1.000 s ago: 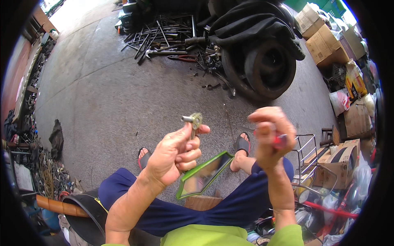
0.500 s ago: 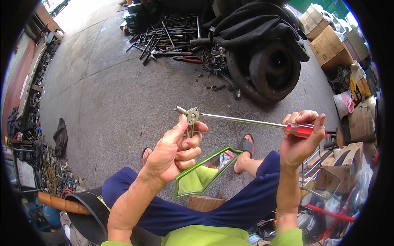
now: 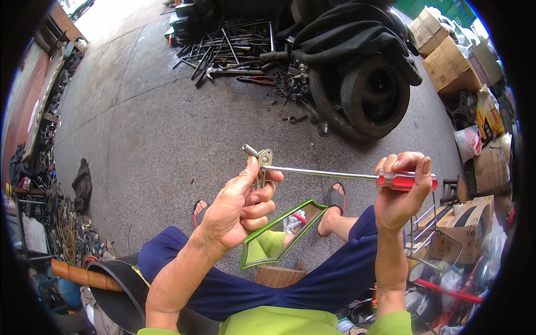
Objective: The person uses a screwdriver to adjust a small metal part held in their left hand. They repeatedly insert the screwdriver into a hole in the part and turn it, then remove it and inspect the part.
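Observation:
My left hand [image 3: 230, 215] is closed round the stem of a metal bracket [image 3: 266, 158], which has a plate with holes and a short round peg pinched near my thumb. Below the fingers hangs a green-framed mirror [image 3: 290, 237], its glass reflecting green cloth; where it joins the bracket is hidden by my hand. My right hand [image 3: 397, 204] grips the clear red handle of a screwdriver [image 3: 396, 180], fingers wrapped over it and thumb raised along its side. The long shaft points left, nearly level, and its tip meets the lower part of the bracket plate.
Beyond my sandalled feet lie a pile of hand tools [image 3: 229, 50] and black tyres [image 3: 374, 95]. Cardboard boxes [image 3: 449, 64] line the right. A wooden block [image 3: 279, 276] sits between my legs, a black bucket [image 3: 120, 290] at my left.
My right hand has moved left with the screwdriver; its tip has gone from beside the upper plate to the plate's lower part. The bracket has turned slightly, and the mirror has swung a little.

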`<state>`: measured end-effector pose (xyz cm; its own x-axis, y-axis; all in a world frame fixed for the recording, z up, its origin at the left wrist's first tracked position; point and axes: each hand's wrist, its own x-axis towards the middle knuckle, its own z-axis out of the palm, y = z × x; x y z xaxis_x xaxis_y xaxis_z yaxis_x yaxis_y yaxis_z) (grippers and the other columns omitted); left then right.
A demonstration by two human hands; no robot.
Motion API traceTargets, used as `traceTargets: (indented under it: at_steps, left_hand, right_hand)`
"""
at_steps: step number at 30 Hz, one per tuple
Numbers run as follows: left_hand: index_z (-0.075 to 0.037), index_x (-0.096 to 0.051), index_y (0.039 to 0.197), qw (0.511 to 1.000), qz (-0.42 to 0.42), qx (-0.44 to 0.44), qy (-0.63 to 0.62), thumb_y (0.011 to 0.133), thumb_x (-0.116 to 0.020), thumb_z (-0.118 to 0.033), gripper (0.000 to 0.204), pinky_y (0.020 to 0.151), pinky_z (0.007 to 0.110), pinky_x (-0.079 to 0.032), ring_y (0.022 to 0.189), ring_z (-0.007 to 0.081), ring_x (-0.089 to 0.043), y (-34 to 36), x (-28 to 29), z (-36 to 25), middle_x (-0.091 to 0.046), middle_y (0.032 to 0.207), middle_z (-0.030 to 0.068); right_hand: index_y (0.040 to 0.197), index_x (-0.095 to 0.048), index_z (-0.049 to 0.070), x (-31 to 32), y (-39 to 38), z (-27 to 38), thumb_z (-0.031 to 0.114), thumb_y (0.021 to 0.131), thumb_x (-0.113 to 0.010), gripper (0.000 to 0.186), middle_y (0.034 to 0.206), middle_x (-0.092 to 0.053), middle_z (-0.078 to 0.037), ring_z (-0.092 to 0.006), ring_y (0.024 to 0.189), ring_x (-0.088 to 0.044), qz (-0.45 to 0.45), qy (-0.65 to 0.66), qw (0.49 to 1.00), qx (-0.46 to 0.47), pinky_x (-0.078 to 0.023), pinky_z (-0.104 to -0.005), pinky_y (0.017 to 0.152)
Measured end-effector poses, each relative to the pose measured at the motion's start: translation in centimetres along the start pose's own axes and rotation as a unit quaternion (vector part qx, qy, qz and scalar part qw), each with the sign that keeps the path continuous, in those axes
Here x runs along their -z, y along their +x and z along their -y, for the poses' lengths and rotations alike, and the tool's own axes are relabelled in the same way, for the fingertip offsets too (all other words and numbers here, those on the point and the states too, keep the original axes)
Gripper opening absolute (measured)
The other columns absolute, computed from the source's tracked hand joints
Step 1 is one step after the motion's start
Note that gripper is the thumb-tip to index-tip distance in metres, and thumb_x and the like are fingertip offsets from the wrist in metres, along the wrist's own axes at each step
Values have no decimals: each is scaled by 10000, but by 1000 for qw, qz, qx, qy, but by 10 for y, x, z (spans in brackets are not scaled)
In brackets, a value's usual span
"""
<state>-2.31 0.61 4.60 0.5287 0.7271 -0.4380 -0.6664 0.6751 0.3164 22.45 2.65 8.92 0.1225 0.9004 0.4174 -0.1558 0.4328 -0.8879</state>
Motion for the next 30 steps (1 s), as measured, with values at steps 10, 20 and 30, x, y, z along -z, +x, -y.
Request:
traceTargets:
  at_steps: [10,20,30]
  left_hand:
    - [-23,-546,1195,983,-83,-127,100,1032,-435,-328,364,410,171,-194,517,12,-271,-1,-4,1,-343,697,-57]
    - [-37,-525,1250,940,-118,-247,204,1021,-483,-247,314,406,179,-207,525,4,-289,-6,-2,-4,-371,707,-77]
    - [-10,-518,1264,957,-97,-223,161,1030,-449,-241,336,402,171,-182,511,13,-266,-9,-4,-12,-350,720,-48]
  right_hand:
    - [920,-524,5,-5,1,1,239,918,-632,257,648,-620,-117,-125,406,-541,-65,-155,985,41,-423,-219,378]
    - [922,-543,26,11,10,-5,285,889,-700,304,714,-684,-144,-92,434,-568,22,-121,975,-186,-460,-207,402]
    - [988,-533,44,16,6,-9,258,926,-648,250,764,-679,-98,-101,502,-610,65,-126,986,-84,-445,-192,404]
